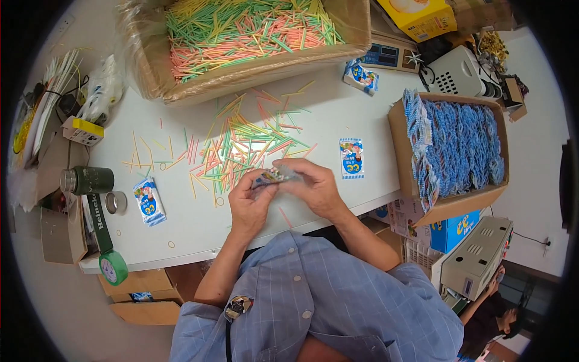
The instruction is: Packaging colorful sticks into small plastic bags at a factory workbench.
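Note:
Between my two hands, just above the table's front part, is a small shiny plastic packet (274,175), partly hidden by the fingers. My left hand (248,204) pinches its left end between thumb and fingers. The fingers of my right hand (316,188) close on its right end, slightly blurred. Right beyond the hands spreads a loose pile of thin pink, green and yellow sticks (247,142). A flat blue-and-white packet (351,158) lies to the right of my right hand, and another packet (148,202) lies to the left.
A plastic-lined carton (259,67) full of coloured sticks stands at the back. To the right is a carton (470,199) packed with blue packets. A third packet (361,77) lies near a scale (386,54). At left are a dark green bottle (93,180) and green tape (113,268).

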A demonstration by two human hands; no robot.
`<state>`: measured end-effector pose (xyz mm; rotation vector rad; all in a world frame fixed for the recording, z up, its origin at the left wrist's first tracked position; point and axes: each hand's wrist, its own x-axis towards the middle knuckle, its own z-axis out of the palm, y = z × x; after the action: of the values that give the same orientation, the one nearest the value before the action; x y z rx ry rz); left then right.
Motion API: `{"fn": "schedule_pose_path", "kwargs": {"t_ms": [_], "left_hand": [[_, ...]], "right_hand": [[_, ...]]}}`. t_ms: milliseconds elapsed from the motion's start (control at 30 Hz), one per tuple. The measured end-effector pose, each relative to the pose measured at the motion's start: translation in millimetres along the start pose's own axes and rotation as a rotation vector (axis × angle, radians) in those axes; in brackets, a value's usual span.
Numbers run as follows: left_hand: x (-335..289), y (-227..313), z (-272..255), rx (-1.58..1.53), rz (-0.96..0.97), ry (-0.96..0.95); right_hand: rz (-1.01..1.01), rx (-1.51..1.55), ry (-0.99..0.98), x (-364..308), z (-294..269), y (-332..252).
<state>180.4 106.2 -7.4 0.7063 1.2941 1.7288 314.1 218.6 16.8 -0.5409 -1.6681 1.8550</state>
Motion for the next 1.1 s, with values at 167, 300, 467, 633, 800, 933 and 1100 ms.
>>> {"fn": "schedule_pose_path", "kwargs": {"t_ms": [167,300,467,633,800,933,1100], "left_hand": [[1,-4,0,-0.041,-0.074,-0.031],[-9,26,-6,0.362,-0.016,0.045],[-9,73,-128,0.951,0.047,0.799],[-47,89,-225,1.34,-0.193,1.016],[-23,68,-228,1.292,-0.229,0.977],[-38,49,-275,0.946,-0.013,0.975],[-31,49,-270,0.79,-0.019,0.926]], "right_hand": [[-0.035,-0.194,-0.054,1,0,-1],[0.198,-0.158,0.15,-1,-9,-18],[0.226,-0.41,0.353,-21,-93,-38],[0.397,-0.939,0.231,-37,-178,14],[0.253,-1.299,0.513,-40,-132,-6],[0.012,-1.176,0.525,-12,-95,-32],[-0.236,-0.97,0.496,56,-62,-95]]}}
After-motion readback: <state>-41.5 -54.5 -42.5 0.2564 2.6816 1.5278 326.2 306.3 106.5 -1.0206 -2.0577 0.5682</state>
